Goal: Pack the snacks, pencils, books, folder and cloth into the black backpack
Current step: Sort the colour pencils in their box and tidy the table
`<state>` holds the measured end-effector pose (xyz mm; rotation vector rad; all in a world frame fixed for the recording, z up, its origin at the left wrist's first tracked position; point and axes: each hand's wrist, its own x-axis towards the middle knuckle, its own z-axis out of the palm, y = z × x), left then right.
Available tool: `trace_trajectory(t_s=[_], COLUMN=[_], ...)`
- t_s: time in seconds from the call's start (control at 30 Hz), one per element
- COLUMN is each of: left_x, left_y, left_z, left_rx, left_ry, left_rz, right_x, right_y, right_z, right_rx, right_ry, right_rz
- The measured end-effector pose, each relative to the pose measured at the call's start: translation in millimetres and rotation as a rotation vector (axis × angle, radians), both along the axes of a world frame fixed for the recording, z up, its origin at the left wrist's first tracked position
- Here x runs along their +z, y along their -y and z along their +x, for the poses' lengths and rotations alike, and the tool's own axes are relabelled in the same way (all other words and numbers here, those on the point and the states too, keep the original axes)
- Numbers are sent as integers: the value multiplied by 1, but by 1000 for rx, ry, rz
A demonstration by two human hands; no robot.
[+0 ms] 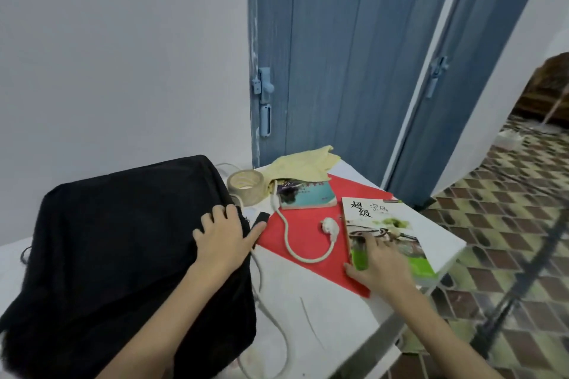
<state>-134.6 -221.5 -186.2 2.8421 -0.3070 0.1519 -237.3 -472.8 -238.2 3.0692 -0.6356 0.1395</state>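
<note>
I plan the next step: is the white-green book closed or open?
Closed. The white-green book lies flat, front cover up, partly on the red folder; the right hand rests on it.

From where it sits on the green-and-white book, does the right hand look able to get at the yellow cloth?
Probably yes. The right hand rests on the green-and-white book; the yellow cloth lies uncovered at the table's far edge, with only the flat teal book and white cord between.

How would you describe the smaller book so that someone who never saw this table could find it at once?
Start at the black backpack on the table's left, then go right past the tape roll. The smaller book lies there on the red folder, partly under the yellow cloth. Its teal-and-purple cover distinguishes it from the larger white-and-green book.
</note>
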Motion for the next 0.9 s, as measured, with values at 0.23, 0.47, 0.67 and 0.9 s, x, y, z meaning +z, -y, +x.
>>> trace_trajectory(t_s=[0.23,0.47,0.67,0.9], left_x=[-21,-46,-45,-16], left_y=[74,156,181,179], left_z=[44,100,147,177], left_rx=[-159,-357,-323,-279], left_ry=[118,116,-204,-284], left_rz=[-46,212,358,-188], right_x=[37,-2,-23,-35], right_y=[95,109,93,95], right_z=[1,13,24,31], right_rx=[-2,47,20,-18], right_ry=[586,167,17,-59], right_rz=[433,500,277,249])
